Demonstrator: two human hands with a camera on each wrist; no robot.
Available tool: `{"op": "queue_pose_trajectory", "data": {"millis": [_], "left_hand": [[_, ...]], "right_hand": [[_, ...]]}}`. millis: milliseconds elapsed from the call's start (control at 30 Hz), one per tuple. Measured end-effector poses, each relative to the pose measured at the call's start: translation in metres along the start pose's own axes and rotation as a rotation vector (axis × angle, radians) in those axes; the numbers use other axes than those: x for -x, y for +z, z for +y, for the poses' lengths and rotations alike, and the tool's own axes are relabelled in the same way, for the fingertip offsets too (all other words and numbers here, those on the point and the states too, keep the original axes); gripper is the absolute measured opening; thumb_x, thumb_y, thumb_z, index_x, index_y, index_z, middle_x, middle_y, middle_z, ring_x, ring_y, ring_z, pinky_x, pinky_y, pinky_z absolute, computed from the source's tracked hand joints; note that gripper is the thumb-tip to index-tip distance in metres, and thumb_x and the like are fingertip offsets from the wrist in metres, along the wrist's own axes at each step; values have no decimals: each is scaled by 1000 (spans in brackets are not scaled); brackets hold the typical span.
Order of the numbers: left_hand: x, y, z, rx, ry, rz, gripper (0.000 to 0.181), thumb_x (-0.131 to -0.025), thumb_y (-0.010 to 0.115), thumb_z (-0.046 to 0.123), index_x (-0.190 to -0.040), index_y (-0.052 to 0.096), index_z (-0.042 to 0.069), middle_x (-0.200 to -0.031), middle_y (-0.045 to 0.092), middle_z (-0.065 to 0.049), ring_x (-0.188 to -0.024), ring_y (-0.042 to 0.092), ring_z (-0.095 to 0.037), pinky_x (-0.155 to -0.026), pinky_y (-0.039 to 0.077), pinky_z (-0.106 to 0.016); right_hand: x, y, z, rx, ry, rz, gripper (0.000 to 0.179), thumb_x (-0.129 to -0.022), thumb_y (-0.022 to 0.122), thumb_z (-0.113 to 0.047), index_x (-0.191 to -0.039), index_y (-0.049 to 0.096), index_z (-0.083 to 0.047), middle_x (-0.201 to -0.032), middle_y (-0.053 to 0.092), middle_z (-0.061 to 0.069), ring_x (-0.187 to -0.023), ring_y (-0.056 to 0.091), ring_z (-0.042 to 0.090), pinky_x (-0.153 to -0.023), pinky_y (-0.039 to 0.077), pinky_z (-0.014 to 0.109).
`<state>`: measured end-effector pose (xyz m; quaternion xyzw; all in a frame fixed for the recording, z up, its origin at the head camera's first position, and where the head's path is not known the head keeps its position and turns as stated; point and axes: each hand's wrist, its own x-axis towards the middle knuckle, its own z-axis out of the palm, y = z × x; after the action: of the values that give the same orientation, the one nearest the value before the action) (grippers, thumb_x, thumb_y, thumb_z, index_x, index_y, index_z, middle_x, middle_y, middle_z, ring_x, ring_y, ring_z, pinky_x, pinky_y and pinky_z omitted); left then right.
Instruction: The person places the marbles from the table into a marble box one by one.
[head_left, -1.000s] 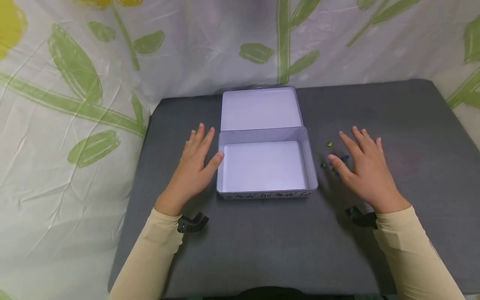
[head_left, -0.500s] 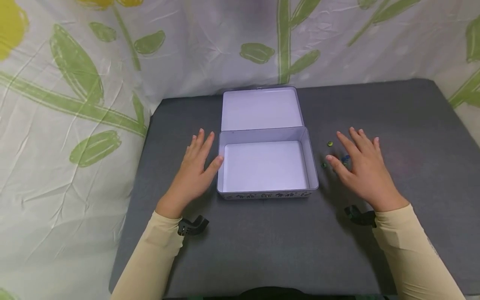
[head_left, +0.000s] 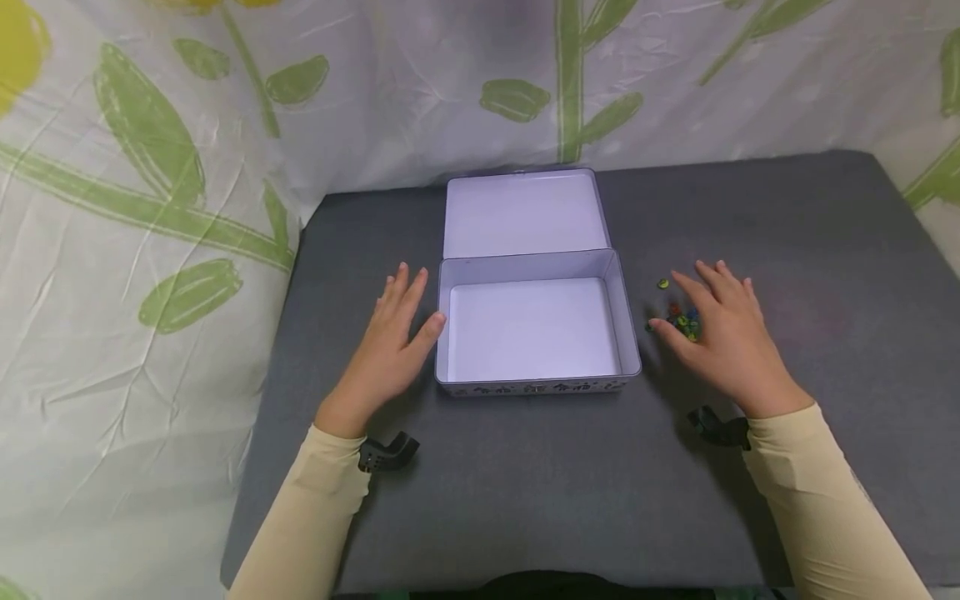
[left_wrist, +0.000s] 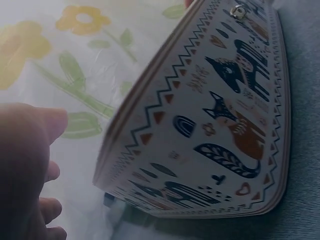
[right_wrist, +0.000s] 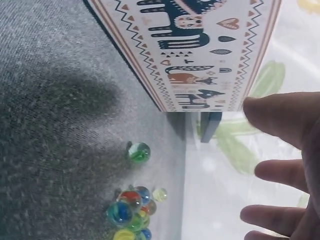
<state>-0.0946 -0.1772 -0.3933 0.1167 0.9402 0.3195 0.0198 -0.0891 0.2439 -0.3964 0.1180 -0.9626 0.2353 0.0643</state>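
A rectangular tin box [head_left: 532, 387] stands on the grey table with its hinged lid [head_left: 525, 215] laid back, its white inside bare. Animal figures and zigzag bands decorate its outer wall [left_wrist: 225, 120] in the left wrist view. My left hand [head_left: 381, 354] hovers at the box's left side, fingers spread, thumb tip overlapping the rim. My right hand [head_left: 731, 350] is held above the table to the right of the box, fingers spread and holding nothing. Beneath and beside it lie several glass marbles [head_left: 681, 321], partly hidden by the hand. The right wrist view shows a green marble [right_wrist: 139, 152] apart from the cluster.
The grey tabletop [head_left: 555, 492] extends around the box and to both sides. A white sheet [head_left: 405, 100] printed with yellow flowers and green leaves hangs behind and to the left. Black straps [head_left: 388, 452] sit at the wrists.
My right hand has shifted slightly left, and more of the marble cluster shows between thumb and fingers. The left hand has dropped very slightly; the box stays in place.
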Motion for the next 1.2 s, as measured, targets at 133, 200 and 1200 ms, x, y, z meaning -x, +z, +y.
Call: {"op": "queue_pose_trajectory", "data": {"millis": [133,200,1200], "left_hand": [[-1,6,-6,28,-28,-13,72,-98,37,61,-158,12,30,-164,-2,5,-150,-4,-21,-113,11,-66],[-1,9,-10,48,-44,-18,73,-98,37,62,-158,10,29,-164,-2,6,-150,-3,-22,-113,12,-65],[-2,55,-31,484,-61,154,50,-100,52,40,-148,43,28,-146,49,1,-130,48,-16,-105,41,-44]], "right_hand": [[-2,4,0,-3,-19,4,61,-84,77,-25,-135,54,0,-147,35,32,-139,25,49,-109,20,67],[-4,7,-1,-3,-40,10,58,-83,78,-21,-132,57,0,-144,39,32,-134,31,51,-104,27,66],[-14,40,14,88,-178,-43,23,-81,71,3,-104,71,-2,-101,66,14,-89,65,36,-70,50,55]]}}
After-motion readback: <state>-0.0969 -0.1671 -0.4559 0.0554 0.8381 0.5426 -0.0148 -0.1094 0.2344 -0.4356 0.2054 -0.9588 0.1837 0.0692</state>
